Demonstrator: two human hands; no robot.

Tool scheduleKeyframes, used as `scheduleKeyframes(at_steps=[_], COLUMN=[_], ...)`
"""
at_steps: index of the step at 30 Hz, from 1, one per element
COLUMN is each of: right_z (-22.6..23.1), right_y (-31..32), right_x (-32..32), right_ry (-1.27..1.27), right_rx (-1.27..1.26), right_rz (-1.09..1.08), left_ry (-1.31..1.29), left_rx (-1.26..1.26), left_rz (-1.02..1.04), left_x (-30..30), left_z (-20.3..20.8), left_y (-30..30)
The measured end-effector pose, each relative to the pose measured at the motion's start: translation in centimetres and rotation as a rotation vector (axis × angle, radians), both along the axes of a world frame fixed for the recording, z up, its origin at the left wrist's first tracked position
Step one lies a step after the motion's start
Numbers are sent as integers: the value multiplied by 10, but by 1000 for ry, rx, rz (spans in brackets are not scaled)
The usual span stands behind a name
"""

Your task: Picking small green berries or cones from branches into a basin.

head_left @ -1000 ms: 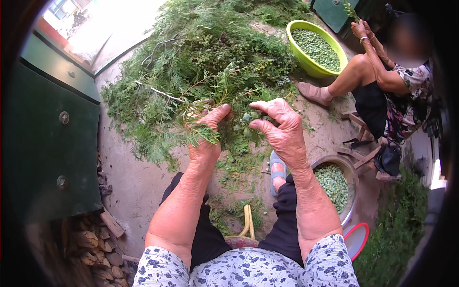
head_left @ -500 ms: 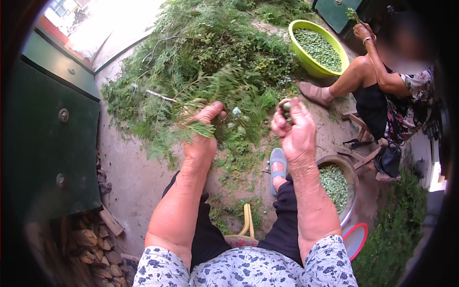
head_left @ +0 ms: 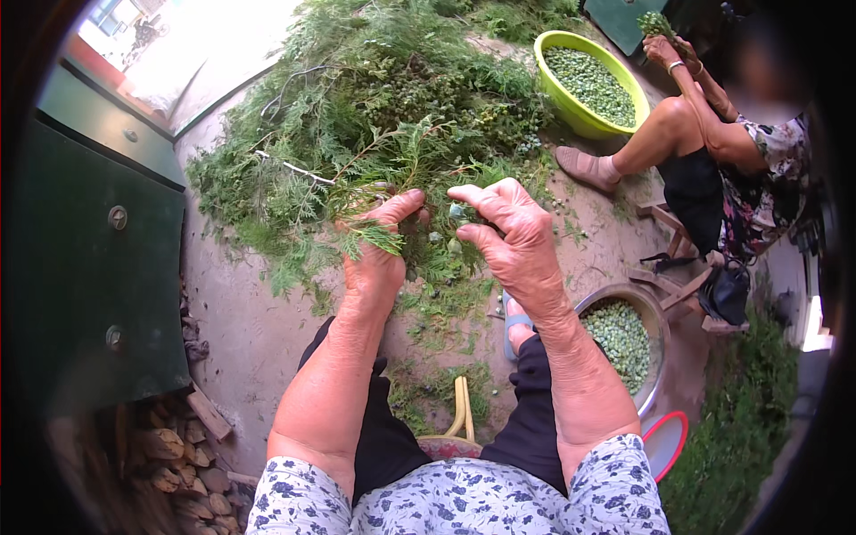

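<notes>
My left hand is closed around a leafy cypress branch, whose flat green sprays fan out above and beside the fingers. Close by on the right, my right hand curls with its thumb and forefinger either side of a small blue-green cone. Its other fingers are bent into the palm, so whatever lies there is hidden. A few more round cones show between the two hands. Beyond them spreads a large heap of cut cypress branches on the ground.
A yellow-green basin of cones stands at the far right, and a metal basin of cones beside my right forearm. Another person sits at right, holding a sprig. Green cabinet and stacked firewood flank the left.
My right hand has swung left and forward, close to the left hand; cones showed in its palm before. The left hand keeps the branch. The other person's hands have shifted left.
</notes>
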State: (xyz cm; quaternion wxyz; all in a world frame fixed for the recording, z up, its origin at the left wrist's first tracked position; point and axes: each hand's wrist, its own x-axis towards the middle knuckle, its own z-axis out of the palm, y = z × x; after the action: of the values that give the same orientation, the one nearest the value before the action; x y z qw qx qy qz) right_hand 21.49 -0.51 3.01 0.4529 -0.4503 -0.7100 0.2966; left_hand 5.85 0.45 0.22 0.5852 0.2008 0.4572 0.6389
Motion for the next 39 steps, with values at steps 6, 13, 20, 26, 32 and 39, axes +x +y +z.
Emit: scheduleKeyframes(at_steps=[6, 13, 20, 26, 32, 39], right_z=[-14, 0, -2, -57, -95, -78], right_y=[4, 5, -26, -109, -203, -257], right_x=[-3, 43, 125, 214, 280, 292], right_ry=[45, 1013, 1172, 1241, 1278, 1097], right_rx=[-4, -440, -567, -590, -545, -370], right_rz=[-8, -108, -283, -540, -895, -1163], left_ry=[37, -27, 31, 41, 192, 309], left_rx=[-76, -10, 5, -8, -90, -73], left_rz=[-93, -56, -172, -181, -315, -354], left_x=[3, -6, -13, -17, 17, 40], left_z=[2, 2, -4, -22, -11, -18], left_y=[-2, -4, -12, -13, -28, -64])
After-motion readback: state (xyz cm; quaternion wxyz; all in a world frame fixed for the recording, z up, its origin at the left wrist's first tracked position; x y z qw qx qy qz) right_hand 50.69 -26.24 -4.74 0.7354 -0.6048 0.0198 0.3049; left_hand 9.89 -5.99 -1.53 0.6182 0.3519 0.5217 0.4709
